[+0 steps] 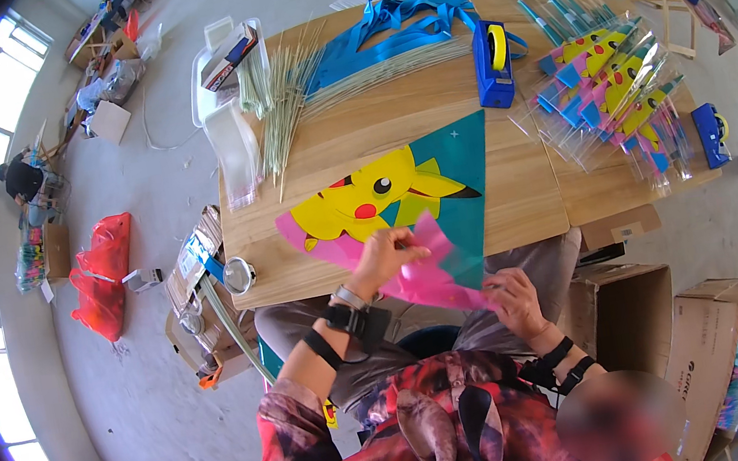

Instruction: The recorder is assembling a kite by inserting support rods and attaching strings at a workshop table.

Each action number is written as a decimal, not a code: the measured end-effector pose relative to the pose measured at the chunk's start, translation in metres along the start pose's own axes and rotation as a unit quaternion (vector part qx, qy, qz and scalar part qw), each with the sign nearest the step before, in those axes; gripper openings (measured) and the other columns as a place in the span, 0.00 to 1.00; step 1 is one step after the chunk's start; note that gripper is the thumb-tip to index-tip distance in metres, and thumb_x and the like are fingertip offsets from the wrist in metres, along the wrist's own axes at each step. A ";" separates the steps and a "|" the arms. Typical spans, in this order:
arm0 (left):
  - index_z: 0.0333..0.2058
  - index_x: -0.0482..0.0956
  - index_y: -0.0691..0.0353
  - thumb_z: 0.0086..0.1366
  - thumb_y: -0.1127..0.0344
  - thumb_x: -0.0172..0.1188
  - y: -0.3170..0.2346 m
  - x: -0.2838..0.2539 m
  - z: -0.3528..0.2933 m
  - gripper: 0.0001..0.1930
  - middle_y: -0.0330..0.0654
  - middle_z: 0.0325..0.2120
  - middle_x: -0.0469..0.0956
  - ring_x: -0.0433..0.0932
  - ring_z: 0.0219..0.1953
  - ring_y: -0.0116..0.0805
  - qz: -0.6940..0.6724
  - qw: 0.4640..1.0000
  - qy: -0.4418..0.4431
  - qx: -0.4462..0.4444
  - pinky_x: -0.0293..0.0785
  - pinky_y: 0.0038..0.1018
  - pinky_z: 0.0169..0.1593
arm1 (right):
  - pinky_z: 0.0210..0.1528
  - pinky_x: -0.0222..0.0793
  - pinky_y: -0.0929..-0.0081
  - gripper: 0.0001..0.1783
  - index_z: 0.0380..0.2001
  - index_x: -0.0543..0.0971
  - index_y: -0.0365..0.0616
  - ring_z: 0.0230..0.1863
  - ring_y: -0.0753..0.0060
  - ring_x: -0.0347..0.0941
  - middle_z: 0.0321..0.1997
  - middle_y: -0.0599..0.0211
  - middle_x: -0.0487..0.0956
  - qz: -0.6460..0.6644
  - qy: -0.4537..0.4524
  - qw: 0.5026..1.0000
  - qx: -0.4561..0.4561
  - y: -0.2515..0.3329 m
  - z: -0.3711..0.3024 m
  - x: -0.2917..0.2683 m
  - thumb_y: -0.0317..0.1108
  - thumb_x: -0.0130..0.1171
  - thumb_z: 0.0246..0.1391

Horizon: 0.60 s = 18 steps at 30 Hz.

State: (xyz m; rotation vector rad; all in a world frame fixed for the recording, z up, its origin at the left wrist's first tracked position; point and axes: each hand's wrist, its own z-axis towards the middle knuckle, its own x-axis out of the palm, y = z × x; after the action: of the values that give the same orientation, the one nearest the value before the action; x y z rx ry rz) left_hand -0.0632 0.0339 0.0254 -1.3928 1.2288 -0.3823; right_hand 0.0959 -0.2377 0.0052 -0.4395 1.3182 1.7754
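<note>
A triangular kite sail (362, 184), printed with a yellow cartoon animal on teal and pink, lies at the table's front edge, its near part hanging toward my lap. My left hand (384, 264) is at its pink part, thumb and fingers pinched together by a raised pink fold. At the sail's near corner, my right hand (517, 304) grips the edge between thumb and fingers. The exact contact under the left fingertips is hard to make out.
On the table (329, 155) lie thin sticks (286, 90), blue straps (415, 28), a clear plastic tub (216, 39), a blue tape dispenser (494, 69) and bagged kites (610, 89) at right. A tape roll (239, 276) sits at the left corner. Cardboard boxes (625, 316) stand right of my legs.
</note>
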 end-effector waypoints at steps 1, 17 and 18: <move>0.32 0.84 0.69 0.59 0.64 0.76 0.004 -0.013 0.008 0.14 0.40 0.25 0.85 0.84 0.28 0.24 0.002 1.000 -0.002 -0.001 0.78 0.25 0.32 | 0.55 0.74 0.57 0.07 0.31 0.81 0.44 0.52 0.56 0.77 0.48 0.63 0.82 0.002 -0.001 1.000 -0.001 0.001 0.004 -0.001 0.23 0.66 0.46; 0.51 0.64 0.66 0.75 0.66 0.56 -0.031 -0.137 0.133 0.14 0.49 0.41 0.79 0.87 0.33 0.43 -0.267 0.942 -0.202 -0.041 0.83 0.31 0.30 | 0.73 0.60 0.52 0.14 0.46 0.80 0.40 0.69 0.52 0.68 0.62 0.52 0.78 0.174 0.374 0.906 -0.096 -0.018 0.009 0.100 0.39 0.59 0.63; 0.53 0.64 0.67 0.70 0.65 0.61 -0.035 -0.143 0.140 0.20 0.50 0.40 0.79 0.86 0.39 0.49 -0.084 0.965 -0.243 0.058 0.83 0.36 0.38 | 0.73 0.60 0.52 0.14 0.46 0.80 0.40 0.69 0.52 0.68 0.62 0.52 0.78 0.176 0.375 0.905 -0.096 -0.018 0.008 0.104 0.39 0.59 0.63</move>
State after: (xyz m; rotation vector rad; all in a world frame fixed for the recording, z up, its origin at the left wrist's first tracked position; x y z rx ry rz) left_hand 0.0090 0.2157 0.0784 -1.3878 0.6798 -0.2044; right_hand 0.0523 -0.1851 -0.0755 -1.1424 1.8343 2.1468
